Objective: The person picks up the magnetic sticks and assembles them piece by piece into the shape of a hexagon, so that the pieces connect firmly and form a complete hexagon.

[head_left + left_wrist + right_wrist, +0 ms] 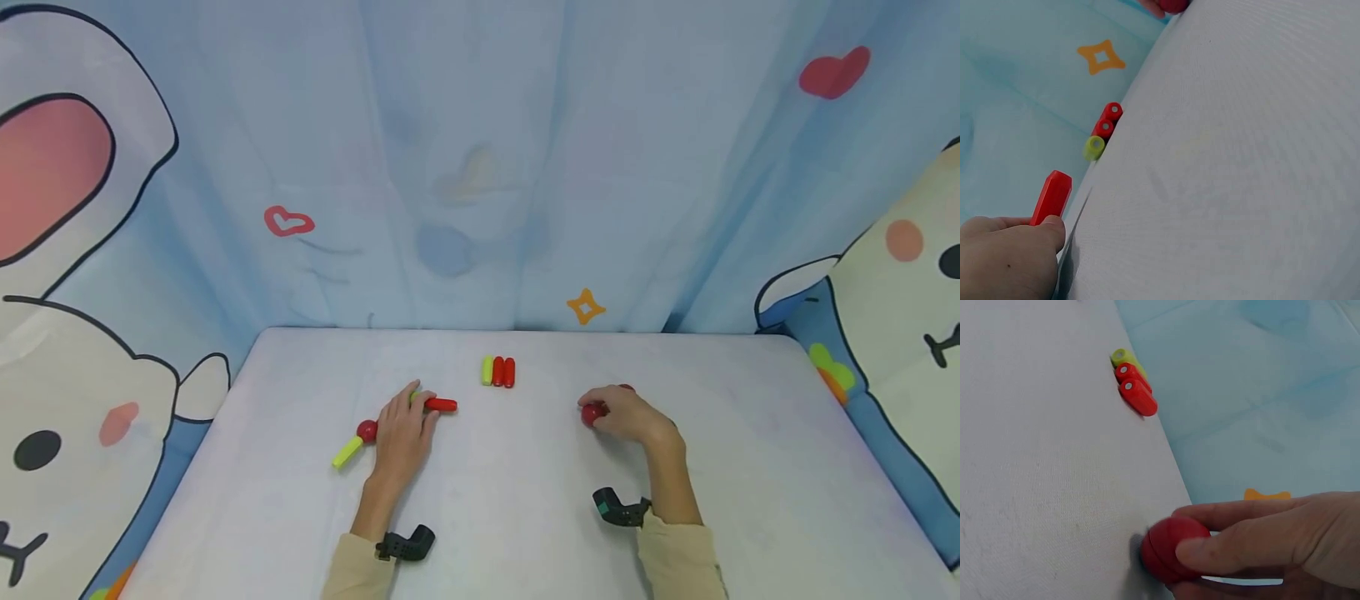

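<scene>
My left hand (pixel 403 446) grips a red rod (pixel 441 405) between thumb and fingers; in the left wrist view the rod (pixel 1053 197) sticks out past the thumb. A bit of yellow-green shows by those fingers, mostly hidden. Beside that hand, a red ball (pixel 367 431) meets the end of a yellow-green rod (pixel 347 452). On the right side of the table, my right hand (pixel 630 415) holds another red ball (pixel 591 414) by thumb and fingers, close to the tabletop. Something red (pixel 626 387) peeks out behind the right hand, mostly covered.
Near the white table's (pixel 517 500) back edge lie a yellow-green rod (pixel 487 370) and two red rods (pixel 504 372), side by side, with grey spots on their ends. A blue patterned curtain (pixel 487 167) hangs behind. Each wrist wears a black camera (pixel 408 543).
</scene>
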Demonstrator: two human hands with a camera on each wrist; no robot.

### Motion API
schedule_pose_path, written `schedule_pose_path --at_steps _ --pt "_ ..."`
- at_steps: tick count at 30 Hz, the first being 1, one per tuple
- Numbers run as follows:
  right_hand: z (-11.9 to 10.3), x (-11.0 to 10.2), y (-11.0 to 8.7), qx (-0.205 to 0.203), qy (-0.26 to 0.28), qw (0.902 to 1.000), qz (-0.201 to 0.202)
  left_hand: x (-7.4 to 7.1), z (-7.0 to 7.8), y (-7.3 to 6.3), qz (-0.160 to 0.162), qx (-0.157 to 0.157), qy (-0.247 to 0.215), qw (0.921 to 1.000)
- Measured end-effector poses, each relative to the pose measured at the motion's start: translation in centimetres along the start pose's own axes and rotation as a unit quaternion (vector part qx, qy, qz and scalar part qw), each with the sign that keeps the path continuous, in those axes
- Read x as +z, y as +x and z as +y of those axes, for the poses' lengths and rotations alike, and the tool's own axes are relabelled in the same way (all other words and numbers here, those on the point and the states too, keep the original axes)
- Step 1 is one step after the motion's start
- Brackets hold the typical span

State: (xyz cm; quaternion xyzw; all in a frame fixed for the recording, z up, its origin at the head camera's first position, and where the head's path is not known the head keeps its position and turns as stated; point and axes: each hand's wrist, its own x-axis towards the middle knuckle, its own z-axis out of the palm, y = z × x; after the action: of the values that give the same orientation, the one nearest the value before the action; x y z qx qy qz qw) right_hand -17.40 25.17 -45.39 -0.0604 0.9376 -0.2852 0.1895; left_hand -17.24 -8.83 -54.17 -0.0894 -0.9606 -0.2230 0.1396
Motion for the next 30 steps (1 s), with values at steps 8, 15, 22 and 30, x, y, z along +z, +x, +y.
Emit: schedule_pose_path --at_steps 8,15,22,30 --pt "-0.4 1.0 1.8 -0.088 0.077 0.9923 0.041 -0.2 -0.2 0.1 -0.004 -0.009 0.006 0.9999" --pt "-2.5 2.6 3.5 -0.127 0.173 0.9741 0.071 -0.2 -0.2 0.1 0.004 -0.01 -0.004 0.9999" --pt "-3.9 3.8 4.2 -0.134 0.23 0.9629 0.043 -0.2 -0.3 0.2 0.001 -0.012 0.003 0.9999" --pt "-5.0 5.4 4.2 -0.096 0.254 0.9623 0.019 -0.1 -0.2 0.1 0.02 0.007 -0.007 0.9998"
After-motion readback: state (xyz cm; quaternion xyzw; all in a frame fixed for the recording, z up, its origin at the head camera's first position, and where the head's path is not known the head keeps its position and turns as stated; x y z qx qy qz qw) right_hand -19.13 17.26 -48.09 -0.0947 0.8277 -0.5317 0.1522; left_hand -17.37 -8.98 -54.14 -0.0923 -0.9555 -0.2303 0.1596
